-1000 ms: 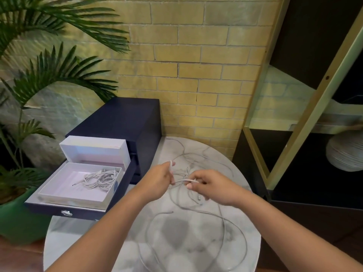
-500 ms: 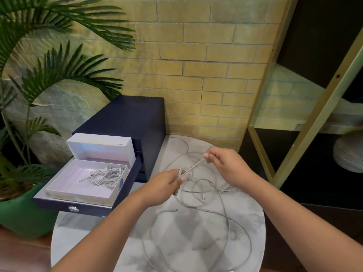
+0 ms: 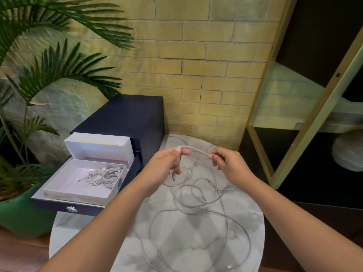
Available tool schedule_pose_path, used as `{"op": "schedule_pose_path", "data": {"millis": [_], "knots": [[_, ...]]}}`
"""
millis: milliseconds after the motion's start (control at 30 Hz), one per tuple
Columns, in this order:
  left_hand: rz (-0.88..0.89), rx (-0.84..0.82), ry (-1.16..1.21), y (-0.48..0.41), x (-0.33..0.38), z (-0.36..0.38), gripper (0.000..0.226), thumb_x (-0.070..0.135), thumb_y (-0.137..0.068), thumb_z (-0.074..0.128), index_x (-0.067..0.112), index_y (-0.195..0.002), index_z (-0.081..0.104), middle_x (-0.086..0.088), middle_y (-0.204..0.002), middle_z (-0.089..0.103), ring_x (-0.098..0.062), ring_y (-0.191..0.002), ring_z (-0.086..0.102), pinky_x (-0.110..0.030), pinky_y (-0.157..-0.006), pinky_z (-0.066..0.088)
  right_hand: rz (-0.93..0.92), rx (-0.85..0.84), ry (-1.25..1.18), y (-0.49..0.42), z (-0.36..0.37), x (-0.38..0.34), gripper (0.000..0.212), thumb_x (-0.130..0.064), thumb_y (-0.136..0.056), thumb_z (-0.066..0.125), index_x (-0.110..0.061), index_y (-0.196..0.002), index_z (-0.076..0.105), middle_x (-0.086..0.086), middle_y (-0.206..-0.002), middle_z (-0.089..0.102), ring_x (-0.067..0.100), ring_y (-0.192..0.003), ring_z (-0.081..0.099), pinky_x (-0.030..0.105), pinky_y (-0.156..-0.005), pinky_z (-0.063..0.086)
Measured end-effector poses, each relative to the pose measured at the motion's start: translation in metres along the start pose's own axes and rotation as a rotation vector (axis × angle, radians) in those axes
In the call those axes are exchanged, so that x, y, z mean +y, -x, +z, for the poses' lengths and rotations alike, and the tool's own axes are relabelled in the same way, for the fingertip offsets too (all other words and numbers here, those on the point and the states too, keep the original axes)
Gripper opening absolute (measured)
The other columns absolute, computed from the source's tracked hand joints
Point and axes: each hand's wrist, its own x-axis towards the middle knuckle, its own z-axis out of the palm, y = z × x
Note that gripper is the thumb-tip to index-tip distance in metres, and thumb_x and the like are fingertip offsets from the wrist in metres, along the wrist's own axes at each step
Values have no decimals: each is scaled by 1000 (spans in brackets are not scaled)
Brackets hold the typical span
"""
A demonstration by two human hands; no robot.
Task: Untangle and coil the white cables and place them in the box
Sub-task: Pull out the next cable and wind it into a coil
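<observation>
Green glazed pot (image 3: pixel 17 218) sits at the left edge, with palm fronds (image 3: pixel 59 65) arching over it toward the brick wall (image 3: pixel 196 55). Right of the pot stands a dark navy cabinet (image 3: pixel 125 114) with its drawer (image 3: pixel 59 206) pulled out toward you. On that drawer rests the white box (image 3: pixel 78 195), open, with its lid (image 3: pixel 98 146) propped upright at the far side. A bundle of coiled cables (image 3: pixel 104 175) lies inside the box, toward its right wall.

The cabinet stands on the far left part of the round marble table (image 3: pixel 66 232). Above the table's far half, your left hand (image 3: pixel 165 165) pinches one end of a white cable (image 3: pixel 194 148) between thumb and forefinger. Its other fingers are curled, and a plug tip hangs just below them. The short stretch of cable runs nearly level to your right hand (image 3: pixel 227 163), which pinches it between thumb and fingertips. Both hands are raised off the tabletop and near each other.

Beneath and nearer to you, the loose cables (image 3: pixel 196 201) sprawl across the marble in overlapping loops, several plug ends showing among them.

At the right a pale green shelf frame (image 3: pixel 294 134) stands beside the table, with a ribbed grey round object (image 3: pixel 349 152) on a dark shelf.
</observation>
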Motion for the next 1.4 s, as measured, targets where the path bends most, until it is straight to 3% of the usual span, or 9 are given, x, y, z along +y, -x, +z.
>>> {"op": "schedule_pose_path", "data": {"millis": [100,300,500,600,733,867,1133,1300,1400], "knots": [[-15,-5,54,-6,5,4,43,20,-105,31,-6,-85,58,11,-50,40,-6,-59,44,-22,-72,48,85,-96,-1,4,15,3,24,-31,-98,50,-19,-83,65,-4,-63,56,12,-58,51,35,-61,45],[-117,-7,370,-12,8,23,31,10,-105,31,4,-130,47,-1,-81,68,-11,-66,55,-28,-80,46,31,-288,66,20,55,-20,35,-32,-99,45,-14,-77,65,-7,-65,57,15,-65,52,33,-67,43],[-53,30,-75,-13,-13,17,39,10,-105,30,14,-144,29,9,-109,67,-3,-86,64,-27,-89,48,-25,-420,228,34,56,-43,31,-30,-100,44,-7,-97,64,9,-96,68,26,-89,60,38,-77,47],[-18,13,-364,-11,-23,9,31,13,-104,31,17,-135,38,11,-106,66,-5,-90,65,-35,-86,48,-44,-478,326,32,38,-54,29,-32,-100,43,-12,-93,62,7,-92,66,25,-84,56,37,-70,43],[-43,-62,-626,-7,-28,3,18,18,-104,30,6,-109,43,-4,-99,64,5,-79,59,-23,-75,48,-89,-373,391,25,4,-64,15,-31,-97,50,-22,-104,61,2,-93,65,17,-79,52,30,-61,37],[-115,-146,-554,-2,-25,4,31,27,-101,37,3,-117,49,11,-104,67,2,-85,64,-26,-88,45,-148,-250,470,14,-10,-59,14,-33,-96,50,-22,-95,58,-3,-85,64,19,-81,56,37,-68,45],[-18,-183,-556,6,-17,9,27,27,-103,38,13,-86,53,10,-71,60,-3,-66,55,-27,-75,47,-294,-127,495,2,-15,-47,25,-33,-100,43,-21,-91,62,-6,-94,66,16,-88,58,33,-69,44],[-21,-144,-288,10,-13,10,36,31,-104,35,35,-79,61,10,-62,51,-13,-82,56,-28,-76,50,-208,-123,303,-3,-24,-45,14,-34,-95,54,-24,-89,60,-7,-77,60,10,-71,53,32,-63,42],[-38,-114,-142,12,-4,11,55,27,-105,33,29,-60,64,-3,-64,46,-25,-95,57,-31,-81,54,-142,-81,160,-4,-29,-38,6,-24,-95,56,-23,-90,59,-10,-74,59,6,-67,49,27,-61,39]]}}
